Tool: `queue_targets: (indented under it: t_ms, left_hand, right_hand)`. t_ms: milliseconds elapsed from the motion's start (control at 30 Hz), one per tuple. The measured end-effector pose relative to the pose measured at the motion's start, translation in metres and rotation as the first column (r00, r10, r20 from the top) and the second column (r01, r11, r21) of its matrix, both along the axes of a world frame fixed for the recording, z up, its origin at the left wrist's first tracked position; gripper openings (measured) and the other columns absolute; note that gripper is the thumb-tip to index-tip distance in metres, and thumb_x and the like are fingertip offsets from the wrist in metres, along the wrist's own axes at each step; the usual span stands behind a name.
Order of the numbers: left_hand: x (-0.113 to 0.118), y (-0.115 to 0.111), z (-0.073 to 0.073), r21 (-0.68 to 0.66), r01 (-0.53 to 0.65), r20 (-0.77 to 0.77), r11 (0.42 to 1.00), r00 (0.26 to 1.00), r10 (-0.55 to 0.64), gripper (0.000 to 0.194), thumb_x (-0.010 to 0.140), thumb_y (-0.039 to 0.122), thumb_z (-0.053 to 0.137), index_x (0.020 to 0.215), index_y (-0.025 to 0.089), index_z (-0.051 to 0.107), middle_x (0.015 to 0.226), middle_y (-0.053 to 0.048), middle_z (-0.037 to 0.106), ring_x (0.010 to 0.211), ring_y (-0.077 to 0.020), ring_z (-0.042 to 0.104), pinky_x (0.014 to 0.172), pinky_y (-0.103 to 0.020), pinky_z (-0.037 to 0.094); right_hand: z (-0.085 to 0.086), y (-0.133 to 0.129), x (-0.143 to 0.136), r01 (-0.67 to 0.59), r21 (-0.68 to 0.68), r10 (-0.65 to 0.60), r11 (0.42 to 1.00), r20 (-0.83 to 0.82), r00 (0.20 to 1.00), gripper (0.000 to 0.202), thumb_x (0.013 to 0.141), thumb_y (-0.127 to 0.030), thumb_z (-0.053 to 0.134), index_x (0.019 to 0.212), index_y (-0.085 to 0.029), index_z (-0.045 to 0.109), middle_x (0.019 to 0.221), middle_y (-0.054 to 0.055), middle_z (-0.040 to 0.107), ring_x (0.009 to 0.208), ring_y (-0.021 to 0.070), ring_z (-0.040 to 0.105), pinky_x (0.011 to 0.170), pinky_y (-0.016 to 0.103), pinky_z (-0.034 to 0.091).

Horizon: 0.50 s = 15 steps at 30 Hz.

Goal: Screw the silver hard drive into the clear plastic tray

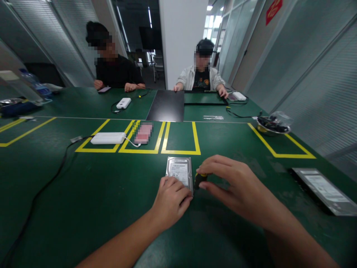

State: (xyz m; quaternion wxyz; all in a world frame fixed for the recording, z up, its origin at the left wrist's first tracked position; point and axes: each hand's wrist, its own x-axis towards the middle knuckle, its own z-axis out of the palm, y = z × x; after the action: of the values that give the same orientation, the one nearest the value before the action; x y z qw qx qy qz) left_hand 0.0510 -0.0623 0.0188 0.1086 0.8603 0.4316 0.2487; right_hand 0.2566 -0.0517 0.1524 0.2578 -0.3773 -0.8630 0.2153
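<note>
A silver hard drive with a white label lies on the green table in front of me. My left hand rests over its near end, fingers curled on the case and gripping it. Beside the drive's right edge, my right hand pinches a short screwdriver with a dark handle and some yellow near its top. The screwdriver's tip is too small to make out, near the drive's lower right side.
Another drive-like metal unit lies at the right. Yellow tape marks rectangles beyond my hands. A white power bank, a phone and a bowl of parts stand farther off. Two people sit opposite, one touching a dark panel.
</note>
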Motion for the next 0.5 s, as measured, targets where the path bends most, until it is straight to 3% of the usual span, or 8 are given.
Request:
queue_targets:
  t_ms: [167,500]
  left_hand:
    - [-0.0001,-0.0001,-0.0016,-0.001,0.008,0.004,1.0,1.0,-0.008,0.005,0.09,0.025,0.062,0.086,0.023,0.065,0.083,-0.001,0.065,0.089,-0.0229,0.051,0.083,-0.043,0.029]
    - [-0.0007,0.0003,-0.0031,0.0,0.009,0.015,1.0,1.0,-0.009,0.005,0.091,0.025,0.062,0.087,0.023,0.066,0.083,-0.001,0.064,0.089,-0.0227,0.051,0.084,-0.043,0.03]
  right_hand:
    - [-0.0027,0.0024,-0.0006,0.008,0.025,-0.008,1.0,0.004,1.0,0.012,0.09,-0.013,0.06,0.1,-0.02,0.063,0.099,0.001,0.06,0.088,0.0125,0.056,0.076,0.025,0.043]
    - [-0.0041,0.002,0.0018,-0.032,0.023,0.032,0.999,-0.018,0.999,0.022,0.09,-0.007,0.054,0.107,-0.019,0.063,0.106,0.003,0.059,0.095,0.0123,0.056,0.083,0.024,0.044]
